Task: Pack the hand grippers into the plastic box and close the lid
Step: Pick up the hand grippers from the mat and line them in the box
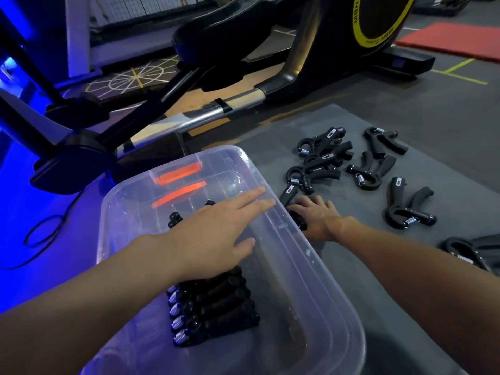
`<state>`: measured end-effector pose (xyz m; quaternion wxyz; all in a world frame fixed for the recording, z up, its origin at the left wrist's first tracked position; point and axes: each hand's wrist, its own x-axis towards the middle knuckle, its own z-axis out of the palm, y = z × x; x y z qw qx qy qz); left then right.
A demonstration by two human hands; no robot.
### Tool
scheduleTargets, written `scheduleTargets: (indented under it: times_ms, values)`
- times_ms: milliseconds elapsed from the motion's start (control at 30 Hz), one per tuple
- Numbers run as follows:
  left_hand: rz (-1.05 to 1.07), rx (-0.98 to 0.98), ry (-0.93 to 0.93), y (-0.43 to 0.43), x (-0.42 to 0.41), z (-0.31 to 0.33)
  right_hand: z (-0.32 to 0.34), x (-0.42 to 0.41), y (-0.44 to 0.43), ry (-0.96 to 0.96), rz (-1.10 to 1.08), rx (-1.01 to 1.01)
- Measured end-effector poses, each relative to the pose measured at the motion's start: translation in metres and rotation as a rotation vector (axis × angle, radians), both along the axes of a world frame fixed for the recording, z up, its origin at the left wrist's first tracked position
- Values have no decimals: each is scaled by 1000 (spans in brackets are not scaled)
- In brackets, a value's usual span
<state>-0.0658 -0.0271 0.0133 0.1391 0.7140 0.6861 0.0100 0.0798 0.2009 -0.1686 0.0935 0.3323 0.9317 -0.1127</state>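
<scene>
A clear plastic box (319, 269) stands on a grey mat, with a row of several black hand grippers (216, 312) packed side by side inside it. My left hand (216, 234) reaches into the box with straight fingers, above that row. Just right of the box, my right hand (318, 215) curls its fingers round a black hand gripper (290, 201) lying on the mat. Several more loose hand grippers (349, 161) lie scattered on the mat to the right. Orange latch pieces (180, 182) show through the box's far end.
The grey mat (378, 272) lies on the gym floor. An exercise machine (243, 77) with a metal rail stands close behind the box. A black cable (40, 234) loops on the floor at left. A red mat (454, 39) lies far right. More black gear (476, 253) sits at the right edge.
</scene>
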Motion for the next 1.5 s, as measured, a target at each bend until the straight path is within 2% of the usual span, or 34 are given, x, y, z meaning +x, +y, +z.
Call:
scheduleTargets:
  times_ms: [233, 400, 533, 733, 967, 1167, 1400, 1500]
  values:
    - [13, -4, -8, 0, 0, -2, 2, 34, -9, -56, 19, 115]
    - [18, 9, -20, 1, 3, -3, 12, 48, -9, -73, 54, 33]
    - [25, -6, -18, 0, 4, -2, 16, 61, -11, -115, 93, 71]
    - [12, -22, -4, 0, 5, 3, 36, 73, -21, 149, -150, -192]
    - [4, 77, -69, -4, 8, 16, 102, 78, -28, 346, -247, -145]
    - [26, 225, -115, -14, 4, 36, 189, 72, -40, 529, -198, -136]
    - [28, 436, -138, -37, -7, 64, 256, 59, -85, 496, -76, -137]
    - [6, 473, -141, -52, -9, 74, 264, 43, -114, 512, 24, -263]
